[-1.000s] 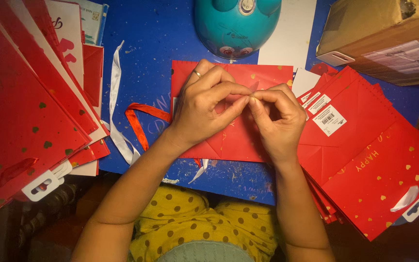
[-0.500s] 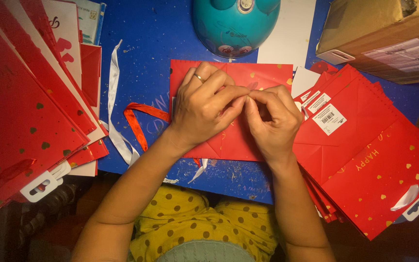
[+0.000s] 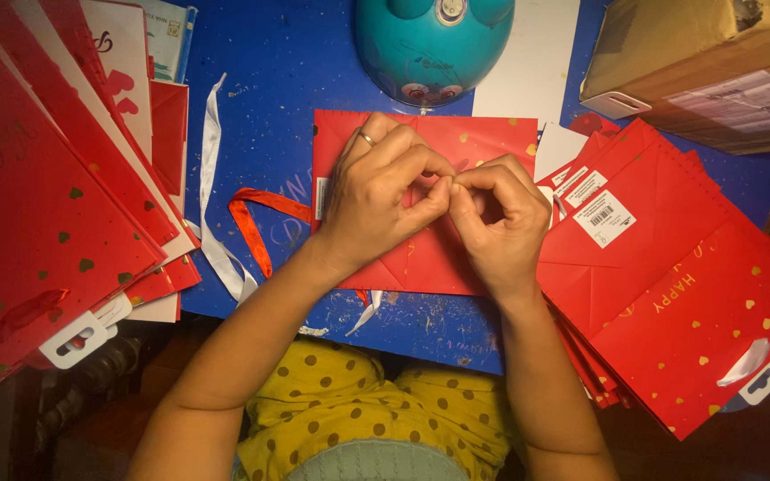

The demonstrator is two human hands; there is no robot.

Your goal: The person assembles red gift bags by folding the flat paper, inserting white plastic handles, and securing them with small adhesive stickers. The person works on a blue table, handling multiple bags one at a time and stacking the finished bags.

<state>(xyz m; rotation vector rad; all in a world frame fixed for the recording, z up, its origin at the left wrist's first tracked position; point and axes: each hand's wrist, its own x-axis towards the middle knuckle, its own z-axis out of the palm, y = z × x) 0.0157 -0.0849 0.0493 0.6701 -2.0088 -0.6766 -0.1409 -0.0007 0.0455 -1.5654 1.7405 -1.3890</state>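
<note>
A flat red paper gift bag point(image 3: 421, 258) with gold specks lies on the blue table point(image 3: 287, 80) in front of me. Both hands rest on it and meet over its middle. My left hand point(image 3: 385, 191), with a ring on one finger, pinches something small with thumb and forefinger. My right hand point(image 3: 501, 223) pinches at the same spot, fingertips touching the left hand's. What is pinched is hidden by the fingers. A red ribbon point(image 3: 256, 223) trails from the bag's left side.
A pile of flat red bags point(image 3: 670, 267) lies at the right, another fanned pile point(image 3: 37, 205) at the left. A white ribbon point(image 3: 211, 196) lies on the table. A teal round object point(image 3: 434, 44) and a cardboard box point(image 3: 715, 71) stand at the back.
The hands stay in the same place over the bag. The fingertips shift slightly against each other.
</note>
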